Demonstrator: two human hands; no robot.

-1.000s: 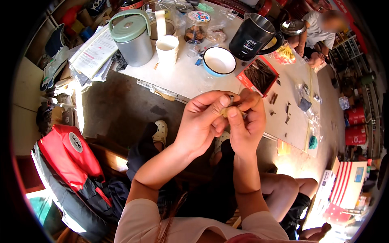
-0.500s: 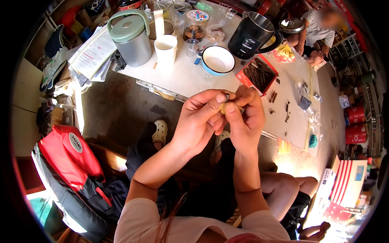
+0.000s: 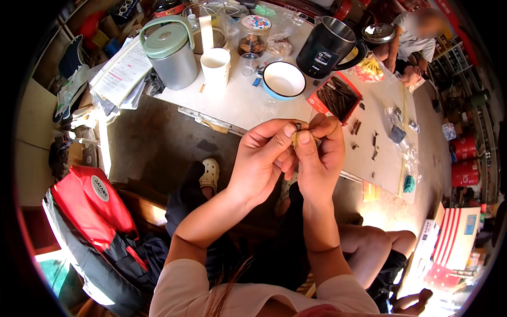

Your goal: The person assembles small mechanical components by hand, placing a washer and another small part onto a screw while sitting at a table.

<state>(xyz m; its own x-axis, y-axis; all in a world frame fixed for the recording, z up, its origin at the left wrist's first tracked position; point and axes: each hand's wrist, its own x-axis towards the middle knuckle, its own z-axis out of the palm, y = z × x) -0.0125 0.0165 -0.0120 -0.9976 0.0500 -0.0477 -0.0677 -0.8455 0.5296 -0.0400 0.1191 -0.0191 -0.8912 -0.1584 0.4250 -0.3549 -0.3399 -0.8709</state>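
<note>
My left hand (image 3: 264, 158) and my right hand (image 3: 319, 156) meet in front of me, just off the table's near edge. Thumbs and fingertips of both pinch a small yellowish-brown piece (image 3: 294, 138) with a dark bit at its top. Fingers cover most of it, so its kind cannot be made out. Beyond my right hand stands a red box (image 3: 317, 100) holding dark brown stick-like pieces (image 3: 338, 96). A few similar brown pieces (image 3: 356, 127) lie loose on the table to the right of the box.
On the table (image 3: 243, 108) stand a lidded grey-green pail (image 3: 177, 66), a paper cup (image 3: 215, 68), an enamel bowl (image 3: 284, 84), a black kettle (image 3: 322, 50) and a lidded jar (image 3: 254, 37). Papers (image 3: 120, 74) lie at left. Another person (image 3: 420, 39) sits at the far right.
The fingertips have shifted slightly around the small piece, and less of it shows between the thumbs. Both hands keep their grip in nearly the same place.
</note>
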